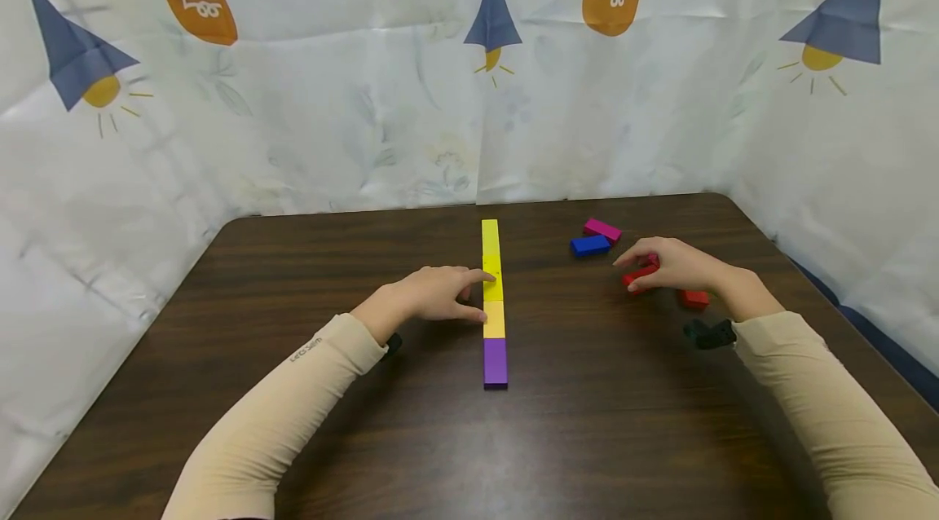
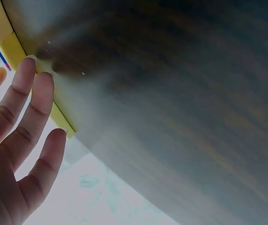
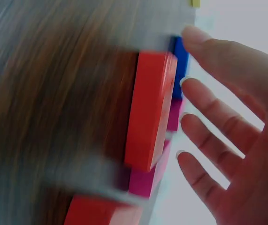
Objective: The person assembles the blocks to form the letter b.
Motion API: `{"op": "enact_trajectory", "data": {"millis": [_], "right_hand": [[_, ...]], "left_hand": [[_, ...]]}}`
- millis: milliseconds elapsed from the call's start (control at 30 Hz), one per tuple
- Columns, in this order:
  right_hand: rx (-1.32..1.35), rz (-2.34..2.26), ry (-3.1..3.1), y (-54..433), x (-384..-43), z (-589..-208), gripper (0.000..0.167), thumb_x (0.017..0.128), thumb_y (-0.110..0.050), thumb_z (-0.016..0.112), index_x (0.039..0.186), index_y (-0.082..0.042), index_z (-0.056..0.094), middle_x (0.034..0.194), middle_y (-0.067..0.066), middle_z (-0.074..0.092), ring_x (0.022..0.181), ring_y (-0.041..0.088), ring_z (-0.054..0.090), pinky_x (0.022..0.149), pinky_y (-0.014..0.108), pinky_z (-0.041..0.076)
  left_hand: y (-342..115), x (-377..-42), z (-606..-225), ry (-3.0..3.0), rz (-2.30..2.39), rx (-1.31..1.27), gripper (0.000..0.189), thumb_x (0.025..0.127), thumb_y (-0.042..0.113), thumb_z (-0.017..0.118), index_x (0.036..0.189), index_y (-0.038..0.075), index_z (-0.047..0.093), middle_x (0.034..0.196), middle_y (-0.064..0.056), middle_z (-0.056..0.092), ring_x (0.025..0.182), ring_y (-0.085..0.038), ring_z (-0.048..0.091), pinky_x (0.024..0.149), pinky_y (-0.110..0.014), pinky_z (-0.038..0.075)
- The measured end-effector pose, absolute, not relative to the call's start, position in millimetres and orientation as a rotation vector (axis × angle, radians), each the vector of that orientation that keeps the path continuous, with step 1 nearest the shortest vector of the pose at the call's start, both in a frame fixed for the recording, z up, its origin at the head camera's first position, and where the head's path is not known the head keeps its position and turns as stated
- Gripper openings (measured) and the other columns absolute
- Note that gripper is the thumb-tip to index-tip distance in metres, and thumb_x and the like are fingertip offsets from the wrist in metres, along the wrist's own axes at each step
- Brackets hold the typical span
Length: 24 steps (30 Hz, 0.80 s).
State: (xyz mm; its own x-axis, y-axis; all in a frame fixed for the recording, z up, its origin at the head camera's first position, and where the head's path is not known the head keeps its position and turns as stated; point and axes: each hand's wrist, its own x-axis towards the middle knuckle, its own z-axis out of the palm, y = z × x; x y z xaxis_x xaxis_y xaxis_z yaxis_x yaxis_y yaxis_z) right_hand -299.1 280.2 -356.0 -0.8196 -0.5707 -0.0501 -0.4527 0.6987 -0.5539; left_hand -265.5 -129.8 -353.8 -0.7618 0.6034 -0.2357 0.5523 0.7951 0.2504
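Note:
A straight row of flat blocks runs away from me along the table's middle: yellow blocks (image 1: 490, 239) at the far end, then a light orange block (image 1: 495, 319), then a purple block (image 1: 495, 362) nearest. My left hand (image 1: 438, 293) is at the row's left side, its index finger reaching over the yellow part and its thumb at the light orange block. To the right, my right hand (image 1: 678, 263) hovers around a red block (image 3: 150, 110), thumb and fingers spread apart and not closed on it. A magenta block (image 3: 143, 180) lies beside that red block, partly hidden.
Another red block (image 1: 694, 300) lies beneath my right wrist. Farther back, a blue block (image 1: 590, 245) and a magenta block (image 1: 604, 230) lie close together. The brown table (image 1: 352, 438) ends at a patterned white curtain (image 1: 352, 121) behind and on both sides.

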Motion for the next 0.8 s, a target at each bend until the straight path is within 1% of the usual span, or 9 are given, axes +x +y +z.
{"op": "enact_trajectory", "data": {"millis": [133,233,367,467,667,800], "right_hand": [[-0.81,-0.75,2.713,290.9,-298.1,-356.3,0.038,0.089,-0.018,0.082,0.124,-0.007,0.072,0.131,0.018,0.062,0.123,0.042,0.054,0.101,0.062,0.042],[-0.838,-0.721,2.721,293.7,-298.6,-356.0,0.035,0.089,-0.013,0.081,0.122,-0.006,0.072,0.133,0.021,0.061,0.125,0.045,0.052,0.102,0.063,0.041],[-0.85,-0.684,2.74,293.5,-299.6,-356.0,0.032,0.09,-0.005,0.078,0.121,-0.004,0.073,0.134,0.026,0.059,0.126,0.049,0.051,0.102,0.064,0.04],[-0.846,-0.648,2.762,292.3,-298.8,-355.2,0.03,0.09,-0.005,0.078,0.119,-0.003,0.073,0.133,0.028,0.06,0.124,0.05,0.052,0.1,0.065,0.042],[-0.838,-0.614,2.804,288.8,-297.7,-356.8,0.028,0.091,-0.007,0.078,0.117,0.0,0.074,0.127,0.026,0.064,0.119,0.048,0.057,0.099,0.062,0.044],[-0.827,-0.614,2.819,286.3,-297.8,-358.6,0.028,0.091,-0.008,0.078,0.118,0.0,0.074,0.127,0.026,0.064,0.118,0.046,0.058,0.098,0.061,0.045]], "left_hand": [[-131.6,-268.4,-356.1,2.661,0.272,0.912,0.069,0.092,0.048,0.075,0.149,0.018,0.051,0.098,0.001,0.057,0.089,-0.016,0.054,0.076,-0.034,0.045],[-133.7,-270.7,-357.6,2.64,0.311,0.928,0.07,0.089,0.046,0.079,0.147,0.017,0.053,0.094,0.001,0.056,0.086,-0.016,0.053,0.074,-0.033,0.043],[-135.7,-273.2,-359.5,2.619,0.362,0.953,0.072,0.088,0.043,0.082,0.147,0.015,0.052,0.091,0.0,0.056,0.084,-0.016,0.052,0.076,-0.033,0.043],[-136.1,-274.1,-361.2,2.61,0.381,0.965,0.073,0.088,0.041,0.082,0.148,0.014,0.052,0.09,0.0,0.055,0.084,-0.015,0.051,0.077,-0.033,0.042],[-135.6,-274.6,-362.0,2.608,0.392,0.963,0.071,0.089,0.042,0.081,0.147,0.015,0.052,0.09,0.0,0.056,0.083,-0.016,0.052,0.076,-0.033,0.043],[-135.0,-274.2,-361.9,2.611,0.385,0.963,0.069,0.089,0.041,0.081,0.146,0.015,0.052,0.09,0.0,0.056,0.082,-0.016,0.052,0.076,-0.033,0.044]]}}
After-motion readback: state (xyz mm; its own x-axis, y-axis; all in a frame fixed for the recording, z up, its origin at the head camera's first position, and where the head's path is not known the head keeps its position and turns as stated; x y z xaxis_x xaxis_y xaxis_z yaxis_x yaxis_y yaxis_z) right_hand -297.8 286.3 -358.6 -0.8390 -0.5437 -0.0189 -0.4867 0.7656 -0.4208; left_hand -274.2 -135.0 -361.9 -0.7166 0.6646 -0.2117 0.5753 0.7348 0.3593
